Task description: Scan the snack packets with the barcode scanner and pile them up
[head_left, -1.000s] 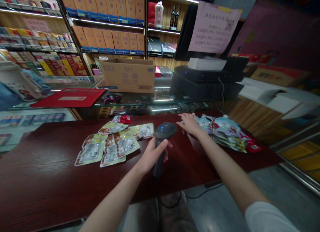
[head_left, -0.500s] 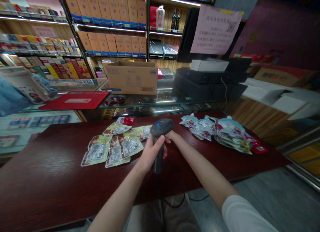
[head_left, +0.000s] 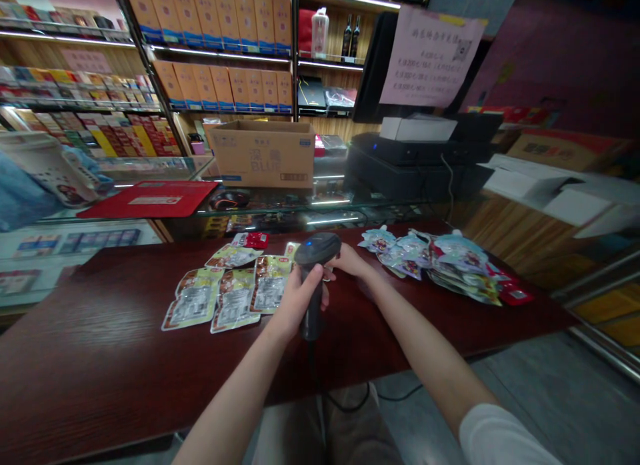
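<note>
My left hand (head_left: pixel 300 291) is wrapped around the handle of a dark barcode scanner (head_left: pixel 318 248), which stands upright with a blue light on top. Just behind the scanner's head, my right hand (head_left: pixel 346 259) has its fingers curled and partly hidden. It appears to grip a yellow-and-white snack pouch (head_left: pixel 291 249), mostly covered by the scanner and my left hand. To the left lie several more snack pouches (head_left: pixel 193 297), label side up and overlapping, with a small red packet (head_left: pixel 251 240) behind them. A pile of bluish and purple pouches (head_left: pixel 455 258) lies at the right.
A dark red wooden table (head_left: pixel 100 358) spans the front. Behind it, a glass counter carries a cardboard box (head_left: pixel 265 161), a red mat (head_left: pixel 150 199), a mouse (head_left: pixel 229 199) and a black machine (head_left: pixel 415 165). The scanner's cable (head_left: pixel 350 409) hangs over the table's front edge.
My right hand moved left from the bluish pile to behind the scanner. One yellow pouch on the left now lies more upright, and the scanner shifted slightly left.
</note>
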Demonstrator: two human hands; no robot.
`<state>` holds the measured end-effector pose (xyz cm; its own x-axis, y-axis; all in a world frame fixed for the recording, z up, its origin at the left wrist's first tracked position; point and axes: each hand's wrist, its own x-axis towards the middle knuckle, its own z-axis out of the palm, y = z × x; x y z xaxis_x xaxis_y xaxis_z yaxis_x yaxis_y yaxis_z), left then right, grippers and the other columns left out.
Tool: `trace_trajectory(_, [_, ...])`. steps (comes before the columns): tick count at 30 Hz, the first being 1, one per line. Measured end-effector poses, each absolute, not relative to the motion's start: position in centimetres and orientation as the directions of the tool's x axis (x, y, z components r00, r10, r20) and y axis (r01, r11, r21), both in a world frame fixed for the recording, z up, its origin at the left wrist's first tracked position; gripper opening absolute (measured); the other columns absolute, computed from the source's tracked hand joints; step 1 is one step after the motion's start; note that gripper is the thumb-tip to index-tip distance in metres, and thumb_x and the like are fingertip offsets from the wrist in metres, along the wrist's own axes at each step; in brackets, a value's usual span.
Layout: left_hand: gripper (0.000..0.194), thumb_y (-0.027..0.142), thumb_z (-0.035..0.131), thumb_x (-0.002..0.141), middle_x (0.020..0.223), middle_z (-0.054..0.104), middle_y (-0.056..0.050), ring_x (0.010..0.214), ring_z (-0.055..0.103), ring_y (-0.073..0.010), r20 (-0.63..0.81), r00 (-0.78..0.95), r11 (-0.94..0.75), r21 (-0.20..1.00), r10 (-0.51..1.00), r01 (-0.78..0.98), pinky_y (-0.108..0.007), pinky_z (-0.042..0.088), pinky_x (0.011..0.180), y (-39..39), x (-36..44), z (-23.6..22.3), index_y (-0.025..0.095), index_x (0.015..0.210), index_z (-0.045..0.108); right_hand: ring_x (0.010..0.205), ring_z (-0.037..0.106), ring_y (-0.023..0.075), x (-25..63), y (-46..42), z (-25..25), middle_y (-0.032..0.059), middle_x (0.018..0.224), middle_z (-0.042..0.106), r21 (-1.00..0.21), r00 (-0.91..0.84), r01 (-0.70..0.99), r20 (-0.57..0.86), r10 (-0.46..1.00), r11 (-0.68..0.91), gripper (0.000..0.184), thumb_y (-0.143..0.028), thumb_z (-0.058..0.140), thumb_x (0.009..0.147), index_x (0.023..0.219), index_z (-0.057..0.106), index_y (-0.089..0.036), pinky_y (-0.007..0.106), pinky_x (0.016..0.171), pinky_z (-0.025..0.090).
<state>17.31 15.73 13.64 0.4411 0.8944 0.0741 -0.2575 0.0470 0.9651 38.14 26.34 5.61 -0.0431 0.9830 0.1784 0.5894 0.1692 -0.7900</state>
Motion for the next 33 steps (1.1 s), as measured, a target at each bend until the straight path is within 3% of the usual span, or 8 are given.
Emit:
trace_trajectory(13, [0.052,0.067,0.061,0.074,0.047,0.053,0.004,0.038,0.045,-0.0077,0.068,0.325,0.041,0.947,0.943,-0.318,-0.019,0.031,0.039,16.3,16.9,14.2,0.016,0.083,0.054,0.058,0.056,0.0137,40.2,25.2,5.6,-0.0058,0.067,0.058,-0.902,0.019,0.428,0.081,0.997,0.065,0.029,-0.025,0.069,0.063,0.080,0.045,-0.022,0.024,0.050,0.046])
trace_trajectory(33, [0.054,0.068,0.062,0.073,0.047,0.052,0.004,0.038,0.044,-0.0077,0.045,0.337,0.062,0.952,0.941,-0.300,-0.019,0.030,0.039,16.4,17.0,14.1,0.016,0.085,0.055,0.063,0.056,0.0147,40.5,24.8,4.6,-0.0052,0.070,0.057,-0.934,0.041,0.348,0.102,0.994,0.081,0.032,-0.030,0.069,0.062,0.080,0.045,-0.022,0.026,0.057,0.047])
